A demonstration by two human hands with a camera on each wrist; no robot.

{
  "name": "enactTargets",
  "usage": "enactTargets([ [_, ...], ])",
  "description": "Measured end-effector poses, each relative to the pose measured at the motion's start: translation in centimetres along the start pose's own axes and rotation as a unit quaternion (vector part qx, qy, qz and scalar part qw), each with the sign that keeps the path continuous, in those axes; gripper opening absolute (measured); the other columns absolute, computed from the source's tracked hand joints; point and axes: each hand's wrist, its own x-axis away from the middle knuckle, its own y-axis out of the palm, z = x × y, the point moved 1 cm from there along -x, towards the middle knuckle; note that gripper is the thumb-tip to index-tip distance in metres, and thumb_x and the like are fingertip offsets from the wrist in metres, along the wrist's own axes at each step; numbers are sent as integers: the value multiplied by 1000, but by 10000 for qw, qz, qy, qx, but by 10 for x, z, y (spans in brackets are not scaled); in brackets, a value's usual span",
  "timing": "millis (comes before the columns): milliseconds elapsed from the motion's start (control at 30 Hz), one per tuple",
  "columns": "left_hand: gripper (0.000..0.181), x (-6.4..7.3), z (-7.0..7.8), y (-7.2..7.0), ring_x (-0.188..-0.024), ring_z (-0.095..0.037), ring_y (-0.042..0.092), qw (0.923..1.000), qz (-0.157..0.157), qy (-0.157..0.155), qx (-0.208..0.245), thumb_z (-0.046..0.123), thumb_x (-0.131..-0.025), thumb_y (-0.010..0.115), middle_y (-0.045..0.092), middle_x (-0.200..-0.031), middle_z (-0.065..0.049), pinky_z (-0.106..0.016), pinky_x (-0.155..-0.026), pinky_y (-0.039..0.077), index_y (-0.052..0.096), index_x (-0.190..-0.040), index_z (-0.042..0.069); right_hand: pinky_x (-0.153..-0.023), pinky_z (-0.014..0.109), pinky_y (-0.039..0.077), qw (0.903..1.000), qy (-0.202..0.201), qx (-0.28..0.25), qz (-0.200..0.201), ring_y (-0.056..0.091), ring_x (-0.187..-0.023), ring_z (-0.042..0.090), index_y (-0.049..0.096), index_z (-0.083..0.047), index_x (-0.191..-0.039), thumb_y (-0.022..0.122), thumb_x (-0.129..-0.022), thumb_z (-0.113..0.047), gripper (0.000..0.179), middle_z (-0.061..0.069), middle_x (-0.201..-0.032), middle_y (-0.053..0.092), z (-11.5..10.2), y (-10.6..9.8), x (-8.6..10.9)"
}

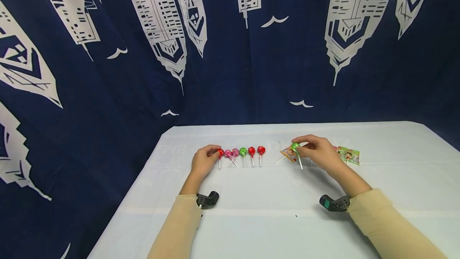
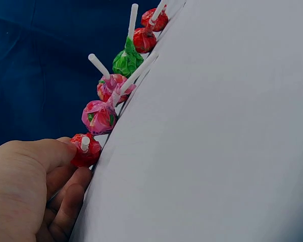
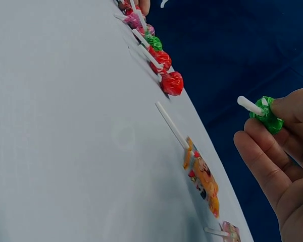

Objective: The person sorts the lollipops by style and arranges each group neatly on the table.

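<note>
At the left end of a row of lollipops, my left hand (image 1: 203, 164) pinches a red lollipop (image 2: 89, 154) between thumb and fingers, its white stick toward me. Beside it in the row lie two pink lollipops (image 2: 99, 117), a green-wrapped one (image 1: 243, 152) and two red ones (image 1: 261, 150). My right hand (image 1: 319, 152) holds another green lollipop (image 3: 266, 117) by its round head, raised off the table with the stick pointing down toward me. Behind that hand lies a lollipop in a flat orange wrapper (image 3: 204, 179).
A flat green printed wrapper (image 1: 348, 155) with a stick lies right of my right hand. A pink-wrapped one (image 3: 231, 232) is partly hidden by that hand. All rest on a white-covered table (image 1: 258, 203), with a dark blue patterned curtain (image 1: 230, 71) behind it.
</note>
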Motion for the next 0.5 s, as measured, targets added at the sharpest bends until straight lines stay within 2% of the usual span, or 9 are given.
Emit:
enactTargets([
  [100,20,0,0,0,-93,-17,67,10000,-6,2,-12,19,-93,69,75,-113,-1,-34,-83,50,76,-112,19,-74,31,54,9999,-9,-103,29,72,-82,15,67,-7,-126,69,-94,-19,35,19,-102,75,0,6,-4],
  [200,20,-1,0,0,-93,-16,67,10000,-2,7,-31,19,-93,69,75,-114,-2,-34,-83,51,76,-112,19,-69,29,52,9999,25,58,109,71,-80,19,68,-7,-124,69,-93,-18,33,17,-96,76,-1,11,-8],
  [367,20,-1,-1,0,-94,-17,68,10000,9,-12,-15,19,-93,69,75,-114,-2,-34,-83,51,76,-112,19,-66,24,50,9993,66,298,206,69,-76,12,70,-8,-122,69,-92,-18,32,16,-95,76,-1,21,-15],
  [500,20,0,0,0,-94,-17,68,10000,1,-21,13,19,-93,69,75,-113,-2,-34,-84,51,76,-112,19,-63,26,51,9997,80,156,173,68,-73,13,70,-5,-122,69,-93,-16,32,18,-98,75,-1,28,-21],
])
